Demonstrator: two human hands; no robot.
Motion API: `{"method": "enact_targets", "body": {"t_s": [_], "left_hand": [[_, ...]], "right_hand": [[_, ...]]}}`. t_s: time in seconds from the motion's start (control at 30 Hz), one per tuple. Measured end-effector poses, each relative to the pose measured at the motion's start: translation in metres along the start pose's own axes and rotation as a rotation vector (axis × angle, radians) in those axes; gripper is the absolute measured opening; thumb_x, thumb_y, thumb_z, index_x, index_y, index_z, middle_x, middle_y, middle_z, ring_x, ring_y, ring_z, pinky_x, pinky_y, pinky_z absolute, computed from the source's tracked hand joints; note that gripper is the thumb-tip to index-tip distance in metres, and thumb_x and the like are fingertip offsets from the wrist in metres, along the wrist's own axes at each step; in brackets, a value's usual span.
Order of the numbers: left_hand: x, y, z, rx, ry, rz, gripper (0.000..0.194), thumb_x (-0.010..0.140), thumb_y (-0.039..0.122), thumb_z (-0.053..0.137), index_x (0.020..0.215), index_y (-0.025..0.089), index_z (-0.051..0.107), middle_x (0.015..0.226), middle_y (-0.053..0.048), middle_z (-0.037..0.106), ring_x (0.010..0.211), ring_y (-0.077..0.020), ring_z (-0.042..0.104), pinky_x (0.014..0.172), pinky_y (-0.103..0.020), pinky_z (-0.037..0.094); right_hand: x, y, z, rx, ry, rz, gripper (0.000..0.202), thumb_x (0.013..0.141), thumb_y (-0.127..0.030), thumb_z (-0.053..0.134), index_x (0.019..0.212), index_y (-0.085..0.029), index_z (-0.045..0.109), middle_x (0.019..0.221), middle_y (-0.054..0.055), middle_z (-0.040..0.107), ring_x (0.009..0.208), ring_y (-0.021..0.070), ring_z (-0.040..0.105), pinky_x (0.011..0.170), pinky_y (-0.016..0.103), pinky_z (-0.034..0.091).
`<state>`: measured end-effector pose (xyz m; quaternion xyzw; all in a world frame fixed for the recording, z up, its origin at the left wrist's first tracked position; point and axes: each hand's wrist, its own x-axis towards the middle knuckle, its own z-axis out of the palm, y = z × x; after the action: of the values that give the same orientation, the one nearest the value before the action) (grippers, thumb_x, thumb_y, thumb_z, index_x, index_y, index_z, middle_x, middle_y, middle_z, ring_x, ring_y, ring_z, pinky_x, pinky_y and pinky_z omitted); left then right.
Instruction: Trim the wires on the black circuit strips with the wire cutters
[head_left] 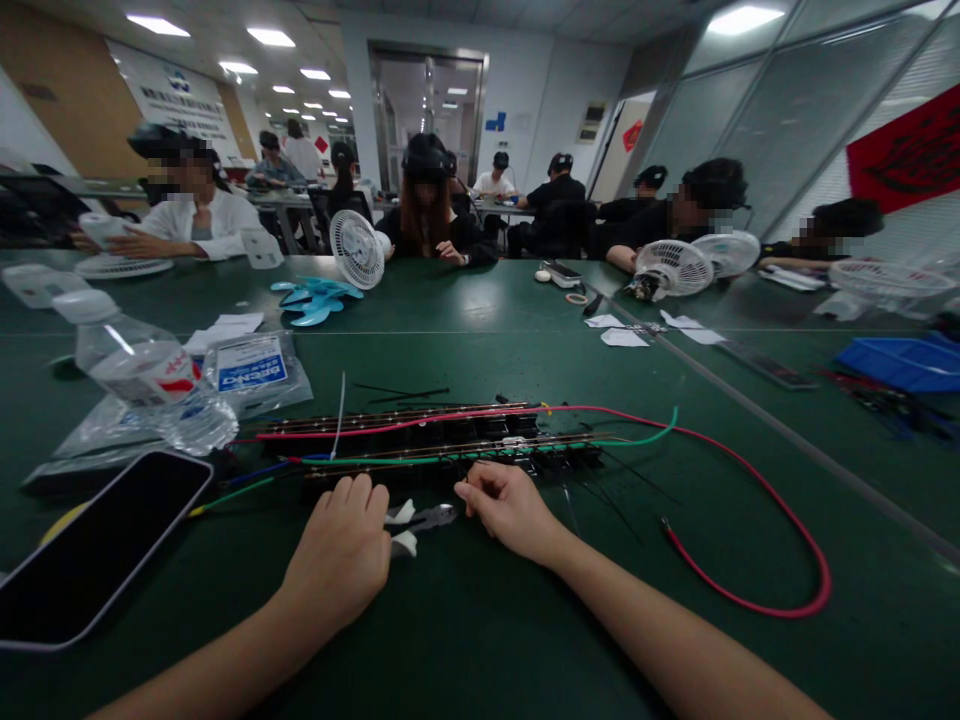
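My left hand (341,545) is closed around a pair of pliers (435,516) with white-tipped handles, the metal jaws pointing right. Just beyond the jaws, my right hand (510,508) is pinched at the near edge of a long black rail assembly (420,425); what its fingers hold is too small to make out. A red cable (739,455) and a green wire (637,441) run along the rails, and the red one loops out to the right. A pale cable tie (339,415) sticks up at the left end, while thin black cable ties (615,500) poke out at the right.
To the left lie a phone (105,545), a water bottle (150,370) and plastic bags (259,370). Blue fan blades (315,297) and a fan (360,248) stand farther back. A blue tray (904,362) is at the right. Several people sit around the table (480,640).
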<state>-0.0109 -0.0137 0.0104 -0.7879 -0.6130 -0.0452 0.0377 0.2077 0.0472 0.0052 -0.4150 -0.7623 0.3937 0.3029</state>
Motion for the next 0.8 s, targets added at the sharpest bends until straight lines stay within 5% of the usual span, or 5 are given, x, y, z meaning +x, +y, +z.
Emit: {"method": "enact_targets", "body": {"t_s": [0.5, 0.8], "left_hand": [[0.000, 0.000, 0.000, -0.008, 0.012, -0.012, 0.012, 0.079, 0.014, 0.045, 0.085, 0.017, 0.055, 0.087, -0.008, 0.050, 0.082, -0.0255, 0.045, 0.071, -0.037, 0.034], [-0.005, 0.003, -0.003, 0.012, 0.059, -0.006, 0.015, 0.078, 0.012, 0.044, 0.084, 0.018, 0.056, 0.084, -0.006, 0.053, 0.081, -0.0258, 0.045, 0.071, -0.038, 0.032]], "right_hand": [[-0.006, 0.001, 0.016, -0.279, 0.227, -0.147, 0.027, 0.091, -0.024, 0.047, 0.065, -0.021, 0.041, 0.061, -0.002, 0.047, 0.054, 0.0105, 0.043, 0.053, 0.023, 0.031], [-0.006, 0.003, 0.017, -0.345, 0.211, -0.224, 0.025, 0.092, -0.024, 0.045, 0.068, -0.021, 0.038, 0.063, -0.002, 0.047, 0.057, 0.0110, 0.045, 0.055, 0.023, 0.034]]}}
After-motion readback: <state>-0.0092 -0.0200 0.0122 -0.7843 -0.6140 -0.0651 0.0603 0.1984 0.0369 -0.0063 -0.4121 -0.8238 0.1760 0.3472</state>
